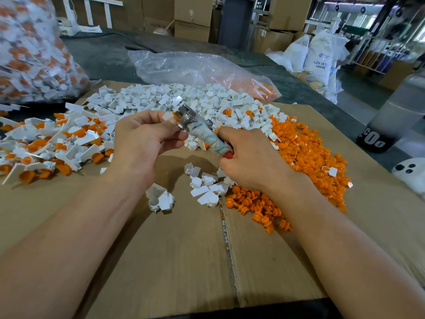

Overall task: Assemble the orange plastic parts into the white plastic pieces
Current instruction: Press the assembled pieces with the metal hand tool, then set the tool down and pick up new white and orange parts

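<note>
Cardboard (161,249) covers the bench, with white pieces (184,97) heaped at the back and orange parts (305,153) piled on the right. The right hand (248,160) curls its fingers round the wrapped handle of a metal-headed tool (202,132); the left hand (145,141) pinches a small white piece (167,116) at that head.

Floor (103,54): dark grey, kinda rough looking
Back: cardboard boxes (193,17) stacked high, grey column (236,21) right beside them
Right side: white sacks (319,61) piled near a metal railing (379,58)
Light: bright daylight coming in far right
</note>
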